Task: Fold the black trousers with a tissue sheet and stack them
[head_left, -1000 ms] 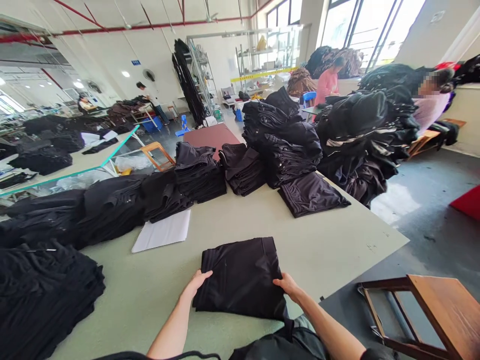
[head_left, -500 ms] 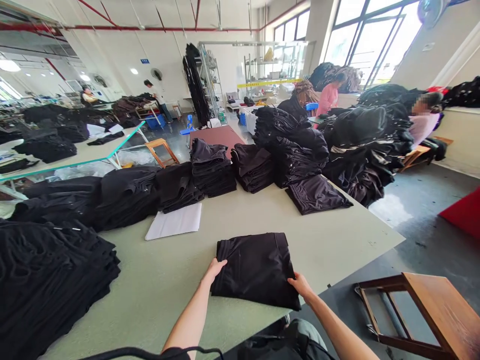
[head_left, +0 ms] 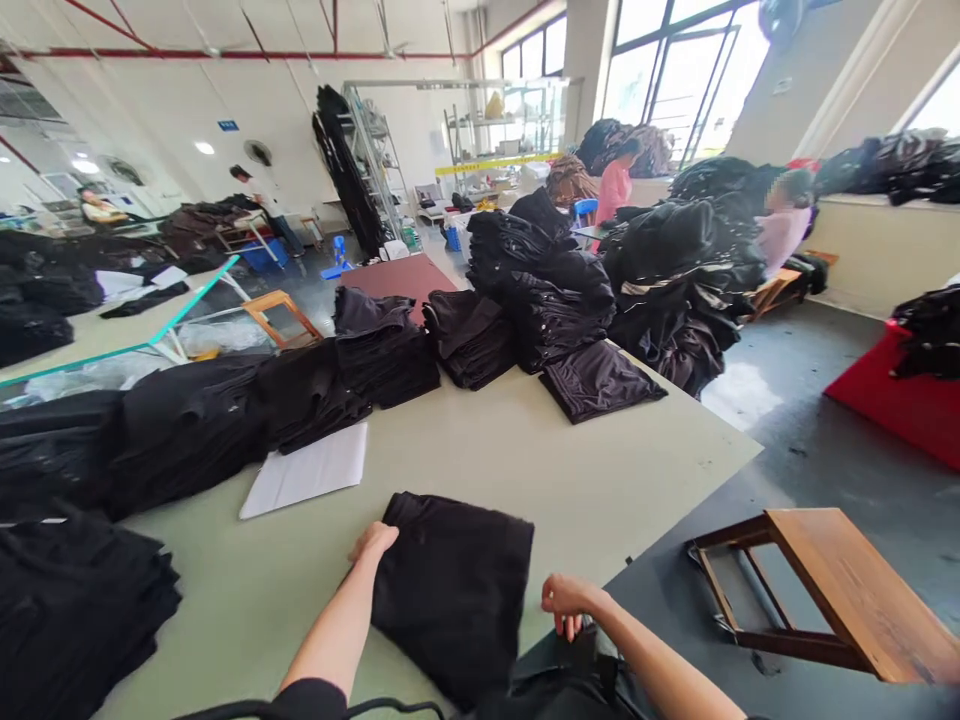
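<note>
Pale workshop walls [head_left: 161,110] stand behind a greenish desk [head_left: 637,470], and compared with half a second ago the view is turned further right, showing more of the red cloth [head_left: 892,410] on that side. From the left, the desk bears a large black pile [head_left: 75,610], white papers [head_left: 307,470], a back row of folded stacks [head_left: 386,350] and a single folded dark garment [head_left: 604,382]. Between the papers and the near edge, the black garment [head_left: 457,590] has swung round: its lower end, earlier well up on the desk, now runs down to the person's dark clothing. The left grip remains at its left side, while the right grip has come off the right side.

Matte black and folded into a roughly four-sided shape, the garment sits at a slant, mostly smooth, with a thicker fold at its upper left corner.

The person's left grip [head_left: 371,543] is closed on the upper left edge, thumb on top, fingers mostly hidden. The right grip [head_left: 568,597] hangs just beside the garment, apart from it, loosely curled and partly open. Beyond it stands a wooden stool [head_left: 847,590].
</note>
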The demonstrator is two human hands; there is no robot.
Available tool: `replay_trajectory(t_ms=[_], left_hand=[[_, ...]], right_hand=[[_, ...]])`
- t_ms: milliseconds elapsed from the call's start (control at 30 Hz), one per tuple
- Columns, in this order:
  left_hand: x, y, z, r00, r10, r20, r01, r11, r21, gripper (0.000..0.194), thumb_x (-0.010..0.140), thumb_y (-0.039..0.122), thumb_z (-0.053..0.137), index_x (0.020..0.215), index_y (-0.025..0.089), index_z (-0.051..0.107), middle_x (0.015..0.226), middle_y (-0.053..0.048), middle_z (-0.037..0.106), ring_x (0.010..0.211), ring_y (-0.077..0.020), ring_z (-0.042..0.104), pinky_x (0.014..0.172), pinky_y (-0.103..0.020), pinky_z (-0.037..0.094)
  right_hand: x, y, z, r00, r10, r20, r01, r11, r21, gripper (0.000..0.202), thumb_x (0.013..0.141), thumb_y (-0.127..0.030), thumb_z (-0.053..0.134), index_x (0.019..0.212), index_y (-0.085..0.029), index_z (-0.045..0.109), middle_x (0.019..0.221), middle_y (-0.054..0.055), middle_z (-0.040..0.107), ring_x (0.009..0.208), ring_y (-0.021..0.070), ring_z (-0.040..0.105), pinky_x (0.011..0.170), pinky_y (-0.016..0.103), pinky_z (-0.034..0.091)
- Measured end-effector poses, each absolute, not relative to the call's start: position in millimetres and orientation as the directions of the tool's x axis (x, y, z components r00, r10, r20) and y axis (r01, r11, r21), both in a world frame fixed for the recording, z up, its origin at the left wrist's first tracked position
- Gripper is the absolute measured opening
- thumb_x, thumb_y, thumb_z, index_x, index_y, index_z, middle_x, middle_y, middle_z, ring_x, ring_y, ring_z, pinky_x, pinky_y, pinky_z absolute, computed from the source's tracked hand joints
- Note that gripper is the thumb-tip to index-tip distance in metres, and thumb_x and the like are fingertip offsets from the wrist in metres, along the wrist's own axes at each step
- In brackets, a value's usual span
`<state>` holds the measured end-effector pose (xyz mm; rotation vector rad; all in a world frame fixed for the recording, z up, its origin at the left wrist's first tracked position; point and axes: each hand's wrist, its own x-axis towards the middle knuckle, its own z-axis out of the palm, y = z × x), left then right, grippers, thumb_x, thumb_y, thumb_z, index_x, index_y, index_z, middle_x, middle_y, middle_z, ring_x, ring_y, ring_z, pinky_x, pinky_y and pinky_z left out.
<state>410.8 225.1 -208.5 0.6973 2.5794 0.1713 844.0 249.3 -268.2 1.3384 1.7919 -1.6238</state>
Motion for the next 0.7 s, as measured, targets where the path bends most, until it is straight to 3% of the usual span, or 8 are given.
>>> replay_trajectory(t_ms=[100,200,367,500,567,633,700], left_hand=[[420.4,271.0,-195.9,-0.784,0.502,-0.364,0.522,0.851,0.049,0.012,0.067,0.016,0.066,0.077,0.012,0.071,0.103,-0.025,0.074,0.121,-0.0507,0.06,0.095,-0.064,0.043],[465.8,326.9,-197.1,-0.642,0.69,-0.333,0.724,0.689,0.032,0.013,0.075,0.011,0.06,0.08,0.012,0.073,0.106,-0.022,0.074,0.12,-0.0423,0.06,0.105,-0.06,0.036],[621.6,392.1,-224.0,-0.186,0.949,-0.256,0.956,0.235,0.177,0.028,0.088,0.01,0.051,0.098,0.014,0.078,0.121,-0.021,0.071,0.13,-0.0337,0.053,0.124,-0.052,0.016],[752.1,395.9,-240.1,0.121,0.966,-0.23,0.951,-0.046,0.307,0.029,0.085,0.011,0.056,0.105,0.017,0.076,0.123,-0.018,0.069,0.132,-0.0297,0.054,0.13,-0.043,0.011],[793.4,389.4,-241.2,0.251,0.953,-0.168,0.885,-0.156,0.439,0.042,0.082,0.009,0.055,0.119,0.018,0.072,0.138,-0.017,0.063,0.14,-0.0294,0.049,0.131,-0.044,0.013],[808.5,381.6,-238.4,0.264,0.962,-0.073,0.807,-0.179,0.563,0.057,0.079,0.006,0.052,0.133,0.021,0.065,0.152,-0.016,0.053,0.148,-0.0302,0.04,0.131,-0.045,0.017],[793.8,371.2,-233.7,0.102,0.995,-0.018,0.781,-0.068,0.62,0.062,0.08,0.006,0.05,0.137,0.026,0.061,0.156,-0.013,0.05,0.15,-0.0301,0.037,0.13,-0.043,0.022]], right_hand=[[868.4,284.2,-254.9,-0.522,0.611,-0.595,0.747,-0.008,-0.664,0.021,0.086,-0.014,0.048,0.087,-0.017,0.068,0.066,0.002,0.074,0.057,0.0124,0.072,0.062,0.02,0.052],[908.3,319.1,-250.4,-0.471,0.69,-0.55,0.685,-0.107,-0.721,0.028,0.09,-0.014,0.042,0.098,-0.015,0.068,0.074,0.004,0.077,0.058,0.011,0.071,0.06,0.019,0.05],[978.8,353.8,-253.5,-0.336,0.686,-0.645,0.655,-0.323,-0.684,0.023,0.089,-0.015,0.044,0.097,-0.014,0.066,0.079,0.005,0.076,0.056,0.0099,0.066,0.054,0.019,0.046],[1005.0,372.6,-254.9,-0.256,0.654,-0.712,0.482,-0.552,-0.68,0.018,0.088,-0.022,0.05,0.096,-0.015,0.065,0.084,0.007,0.075,0.062,0.0117,0.067,0.058,0.021,0.048],[1006.4,382.3,-255.9,-0.215,0.669,-0.712,0.361,-0.623,-0.694,0.021,0.088,-0.029,0.054,0.098,-0.015,0.065,0.093,0.01,0.075,0.071,0.0132,0.069,0.062,0.023,0.05],[1002.4,392.0,-256.8,-0.184,0.688,-0.702,0.287,-0.645,-0.708,0.029,0.089,-0.038,0.054,0.106,-0.017,0.064,0.105,0.011,0.074,0.081,0.0137,0.07,0.068,0.024,0.052],[995.1,401.1,-257.2,-0.205,0.699,-0.685,0.254,-0.638,-0.727,0.037,0.09,-0.045,0.053,0.114,-0.018,0.062,0.113,0.011,0.072,0.088,0.0137,0.07,0.073,0.024,0.052]])
